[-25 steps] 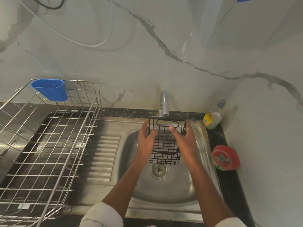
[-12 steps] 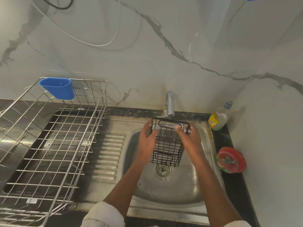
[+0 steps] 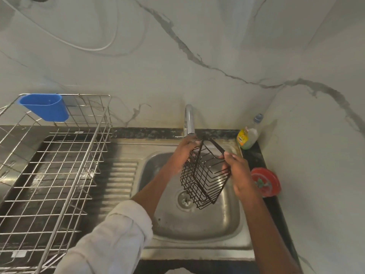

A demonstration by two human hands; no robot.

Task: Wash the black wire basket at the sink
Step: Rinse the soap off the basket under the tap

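Two hands are holding one black basket (image 3: 205,175) tilted over the sink (image 3: 197,230), just below the tap (image 3: 189,119). Left hand (image 3: 182,153) is curling round its upper left edge; right hand (image 3: 238,175) is closing on its right rim. Nothing is lying inside the basket. One bottle (image 3: 249,135) and one red lid (image 3: 265,181) are sitting to the right. One rack (image 3: 49,175) is carrying one blue cup (image 3: 44,106) on the left.

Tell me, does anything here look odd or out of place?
Little stands out. The black wire basket hangs tilted over the sink, but the left hand and right hand hold it that way. Dark grime lines the wall base behind the faucet.
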